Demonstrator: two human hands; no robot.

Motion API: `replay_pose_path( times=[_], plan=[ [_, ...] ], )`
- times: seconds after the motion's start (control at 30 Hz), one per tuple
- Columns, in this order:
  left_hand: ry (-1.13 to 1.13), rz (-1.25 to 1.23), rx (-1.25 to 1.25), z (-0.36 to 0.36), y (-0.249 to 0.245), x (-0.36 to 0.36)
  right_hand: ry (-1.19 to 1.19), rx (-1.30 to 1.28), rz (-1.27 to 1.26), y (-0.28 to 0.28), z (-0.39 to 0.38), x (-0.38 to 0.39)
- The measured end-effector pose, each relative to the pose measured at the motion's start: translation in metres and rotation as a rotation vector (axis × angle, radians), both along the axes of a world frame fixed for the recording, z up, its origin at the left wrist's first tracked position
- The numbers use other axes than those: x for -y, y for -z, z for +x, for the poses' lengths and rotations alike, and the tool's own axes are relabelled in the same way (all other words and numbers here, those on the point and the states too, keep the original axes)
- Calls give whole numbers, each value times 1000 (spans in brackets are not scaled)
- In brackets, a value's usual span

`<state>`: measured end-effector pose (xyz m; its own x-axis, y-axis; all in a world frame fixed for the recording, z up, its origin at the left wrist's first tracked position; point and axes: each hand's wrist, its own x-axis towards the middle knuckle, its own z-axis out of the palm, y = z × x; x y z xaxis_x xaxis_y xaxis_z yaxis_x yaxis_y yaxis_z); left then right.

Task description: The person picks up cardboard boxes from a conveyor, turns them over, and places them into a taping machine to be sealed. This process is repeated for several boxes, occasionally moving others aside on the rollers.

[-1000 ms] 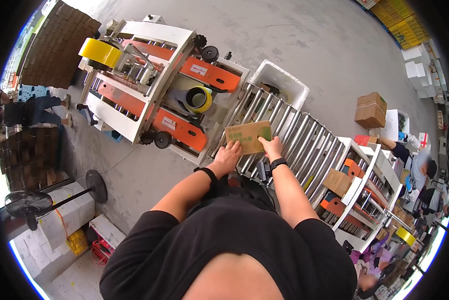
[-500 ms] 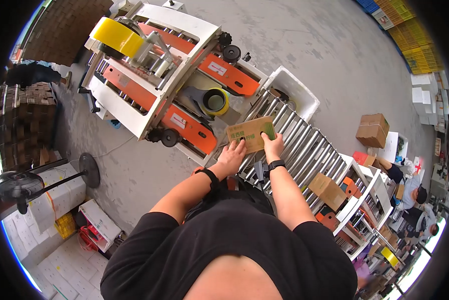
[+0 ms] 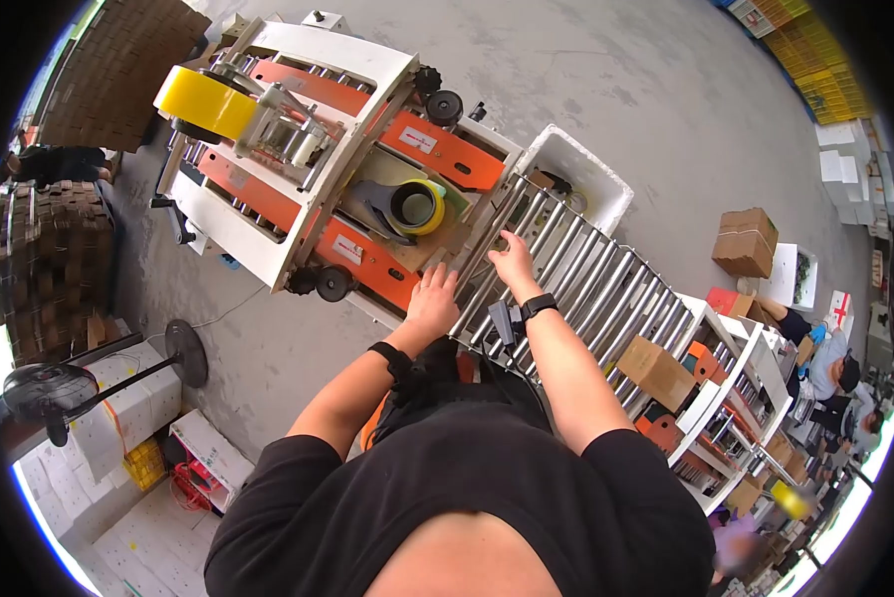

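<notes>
1. The left hand (image 3: 432, 298) is open, its fingers apart and extended, with nothing visible in its hold. It is at the near edge of the carton-sealing machine (image 3: 288, 149), close to an orange side guide (image 3: 367, 261).
2. The right hand (image 3: 512, 263) is partly curled, with a gap between thumb and fingers and nothing visible in its grasp. It is over the end of the roller conveyor (image 3: 586, 284) that adjoins the machine.
3. A flat cardboard piece (image 3: 445, 242) with a green patch lies on the machine's bed, just beyond the hands. Part of it is hidden under a tape roll (image 3: 415, 207) with a yellow outer band and an open core.
4. Beside the far side of the conveyor, an open white foam box (image 3: 606, 185) contains dark and pale items, too small to identify.
5. Farther along, a closed cardboard box (image 3: 656, 373) rests at the entrance of a second machine (image 3: 716, 438).
6. On the floor to the right, a strapped brown carton bundle (image 3: 746, 242) is near another foam box (image 3: 808, 278) holding something green.
7. At lower left, a white box (image 3: 211, 448) lies with its open side showing red contents, near a yellow crate (image 3: 146, 465).
</notes>
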<state>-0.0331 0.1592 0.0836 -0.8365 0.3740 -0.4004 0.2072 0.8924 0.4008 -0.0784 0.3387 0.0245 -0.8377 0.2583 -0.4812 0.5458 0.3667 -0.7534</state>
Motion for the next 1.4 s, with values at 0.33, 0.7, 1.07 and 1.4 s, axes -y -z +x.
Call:
replay_pose_path(
  times=[0.33,0.7,1.07,1.4],
  plan=[
    [217,-36,293,19,-9,-40,-162,201,919,-81,175,-189],
    [297,-85,314,35,0,-55,-657,588,821,-103,229,-279],
    [164,-97,361,54,7,-30,-525,301,988,-88,248,-251],
    [86,15,313,55,10,-38,-1031,-98,600,-95,136,-97]
  ],
)
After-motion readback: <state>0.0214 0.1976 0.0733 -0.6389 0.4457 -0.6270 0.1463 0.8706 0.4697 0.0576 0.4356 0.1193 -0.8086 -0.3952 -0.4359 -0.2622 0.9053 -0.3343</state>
